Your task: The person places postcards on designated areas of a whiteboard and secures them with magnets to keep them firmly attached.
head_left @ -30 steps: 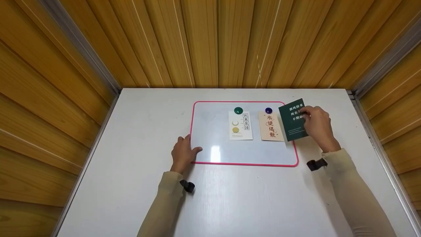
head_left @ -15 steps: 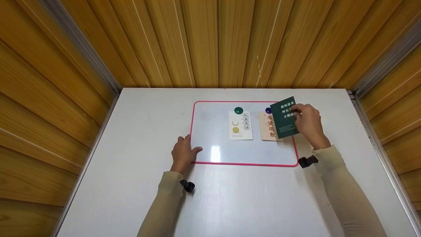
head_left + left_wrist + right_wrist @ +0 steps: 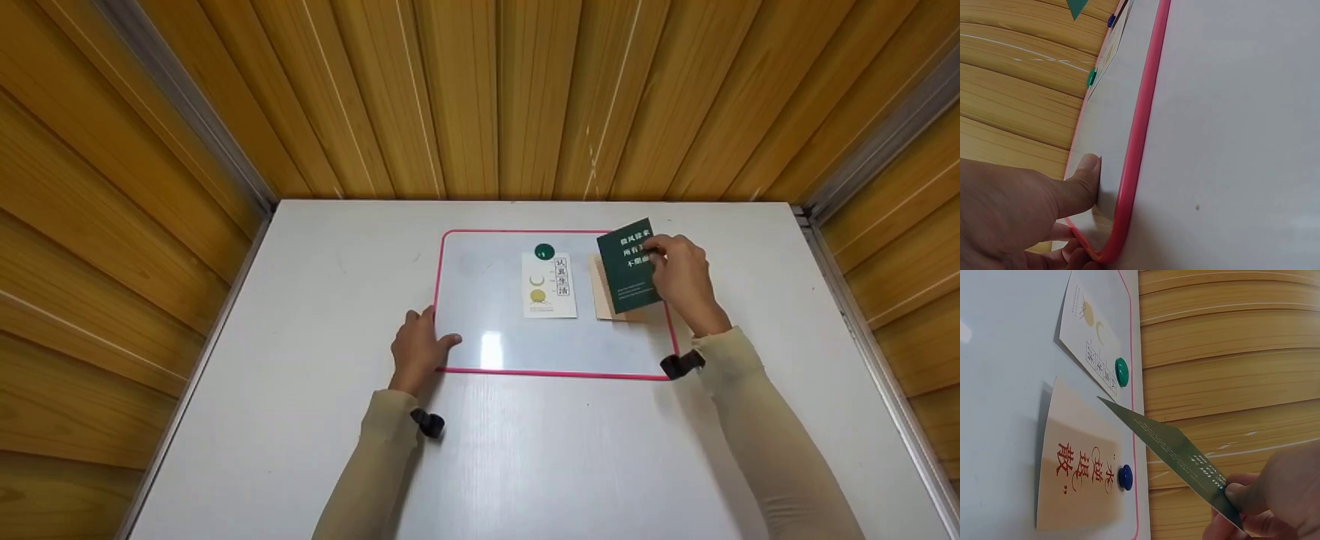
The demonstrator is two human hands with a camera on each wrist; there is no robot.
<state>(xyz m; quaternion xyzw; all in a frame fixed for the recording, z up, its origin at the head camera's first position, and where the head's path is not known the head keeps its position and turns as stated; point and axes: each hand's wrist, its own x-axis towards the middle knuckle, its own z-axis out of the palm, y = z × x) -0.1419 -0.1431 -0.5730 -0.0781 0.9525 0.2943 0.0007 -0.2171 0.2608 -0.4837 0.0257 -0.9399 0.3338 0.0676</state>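
Observation:
My right hand (image 3: 684, 277) pinches a dark green card (image 3: 628, 268) with white writing between thumb and fingers. The card is tilted and held above the right part of a pink-framed whiteboard (image 3: 480, 300). Beneath it lies a beige card (image 3: 1081, 461) with red characters, a blue round magnet (image 3: 1125, 477) at its top; in the head view the green card hides most of both. To the left, a white card (image 3: 549, 300) with a moon drawing lies under a green magnet (image 3: 544, 252). My left hand (image 3: 417, 351) grips the board's left edge, thumb over the face.
The board lies on a white table (image 3: 525, 465), near its back edge. Wood-patterned panels (image 3: 465, 97) stand behind and at both sides. A black wrist camera (image 3: 427, 424) is strapped to the left sleeve, and another black camera (image 3: 681, 365) to the right.
My right hand has carried the green card leftward, from the board's right edge to over the beige card and its magnet. The left hand and the board have stayed in place.

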